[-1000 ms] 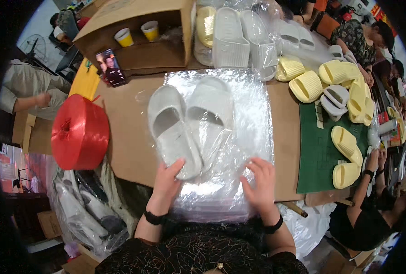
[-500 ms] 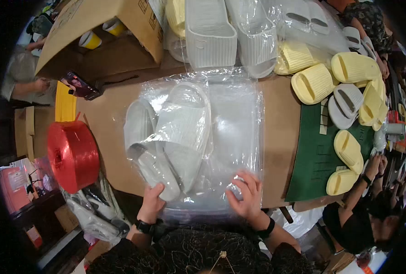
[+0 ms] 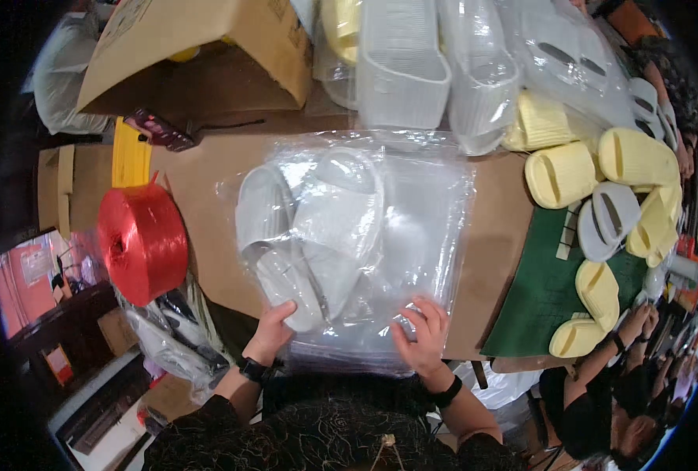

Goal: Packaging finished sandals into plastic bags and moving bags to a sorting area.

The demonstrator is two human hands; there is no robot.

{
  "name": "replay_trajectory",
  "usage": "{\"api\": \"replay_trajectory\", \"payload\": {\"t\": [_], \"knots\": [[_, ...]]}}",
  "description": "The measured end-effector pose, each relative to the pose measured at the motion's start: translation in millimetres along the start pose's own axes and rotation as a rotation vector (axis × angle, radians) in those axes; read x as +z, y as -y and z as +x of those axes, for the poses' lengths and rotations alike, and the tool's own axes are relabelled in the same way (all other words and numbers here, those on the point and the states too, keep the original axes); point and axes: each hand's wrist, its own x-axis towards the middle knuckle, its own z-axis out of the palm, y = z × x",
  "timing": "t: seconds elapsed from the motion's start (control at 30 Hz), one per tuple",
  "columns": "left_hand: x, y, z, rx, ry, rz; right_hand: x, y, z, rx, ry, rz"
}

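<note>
A pair of pale grey-white slippers (image 3: 339,224) lies inside a clear plastic bag (image 3: 423,235) on the table before me. My left hand (image 3: 273,331) is at the bag's near left, its thumb over the near end of one slipper and its other fingers mostly hidden. On the near right part of the bag rests my right hand (image 3: 422,336), fingers spread and curved, holding nothing. More clear plastic sheets show beneath the bag at the near edge.
A red roll of plastic twine (image 3: 143,245) stands left, below an open cardboard box (image 3: 200,71) and a phone (image 3: 160,129). Bagged grey slippers (image 3: 404,71) line the back. Loose yellow slippers (image 3: 561,174) lie right, around a green mat (image 3: 526,290). Another person's hands (image 3: 638,322) are far right.
My view has shifted, so the table's things sit further right in the picture. Both hands keep almost the same place on the bag. The cups in the box are now mostly hidden.
</note>
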Motion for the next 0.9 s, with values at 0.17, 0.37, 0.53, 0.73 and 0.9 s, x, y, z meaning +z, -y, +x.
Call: {"api": "replay_trajectory", "payload": {"t": [0.17,0.37,0.53,0.73,0.9], "knots": [[4,1,-3,-0.002,-0.025,-0.057,2,6,4,-0.069,0.056,-0.017],[26,-8,-9,-0.028,-0.008,0.096,-1,7,-6,-0.081,0.007,-0.122],[26,-10,-11,0.11,-0.009,0.149,-3,27,-4,-0.14,0.064,-0.188],[39,-29,-67,0.237,0.053,0.138,-25,47,3,-0.079,0.334,-0.191],[-24,-47,-171,0.316,0.132,0.156,-36,47,21,-0.187,0.441,-0.281]]}}
